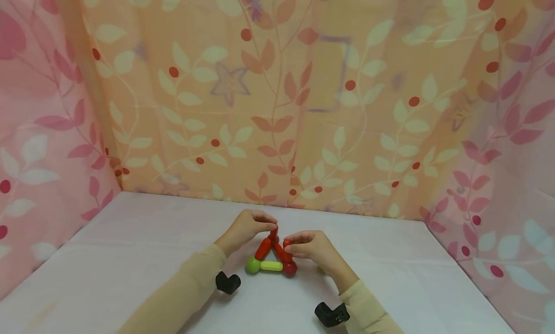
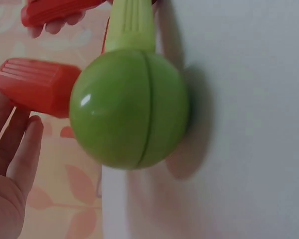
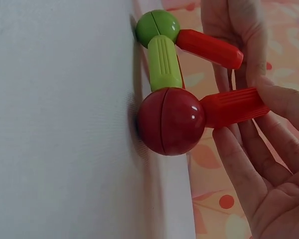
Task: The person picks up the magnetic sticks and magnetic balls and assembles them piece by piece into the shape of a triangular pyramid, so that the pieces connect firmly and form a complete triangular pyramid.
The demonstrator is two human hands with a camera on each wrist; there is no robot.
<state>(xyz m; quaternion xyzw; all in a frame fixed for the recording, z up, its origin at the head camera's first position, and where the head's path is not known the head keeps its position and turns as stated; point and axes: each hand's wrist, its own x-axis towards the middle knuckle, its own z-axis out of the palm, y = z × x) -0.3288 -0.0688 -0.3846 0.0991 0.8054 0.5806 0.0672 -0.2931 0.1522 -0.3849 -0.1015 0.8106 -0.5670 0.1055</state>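
A triangle of ball-and-rod building pieces stands on the table. The green ball [image 1: 253, 265], yellow-green rod [image 1: 271, 266] and dark red ball [image 1: 289, 268] form its near side. Two red rods run back to a small red joint at the far corner. There my left hand [image 1: 247, 229] holds an upright red rod [image 1: 273, 232] by its top, fingertips together. My right hand [image 1: 313, 249] pinches another red rod [image 3: 234, 107], which stands up from the dark red ball. In the left wrist view, the green ball [image 2: 129, 109] hides part of the far corner.
Partly hidden behind the right hand, a green piece [image 1: 322, 270] lies on the white table [image 1: 381, 286]. Black devices [image 1: 227, 282] sit at both wrists. Patterned cloth [image 1: 277, 107] rises behind the table and on both sides.
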